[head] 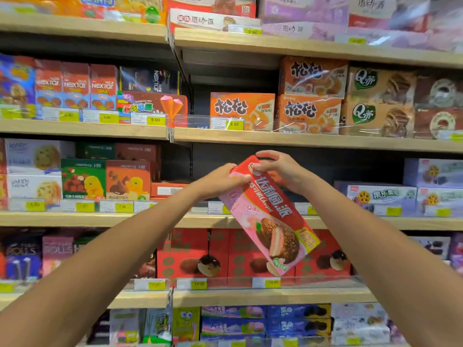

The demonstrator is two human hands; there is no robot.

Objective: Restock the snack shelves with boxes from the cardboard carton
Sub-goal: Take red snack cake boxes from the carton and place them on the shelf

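Observation:
A long red and pink snack box (269,216) with a chocolate pie picture hangs tilted in front of the shelves, its top end up and left. My left hand (220,180) grips the box's upper left edge. My right hand (280,169) curls over its top end from the right. Behind the box, the third shelf (200,220) has a dark gap between the orange boxes on the left and the purple boxes on the right. The cardboard carton is out of view.
Wooden shelves full of snack boxes fill the view: orange boxes (241,110) above, red chocolate pie boxes (193,254) below, purple boxes (380,196) to the right. Yellow price tags line the shelf fronts. A dark gap also shows on the second shelf near the middle.

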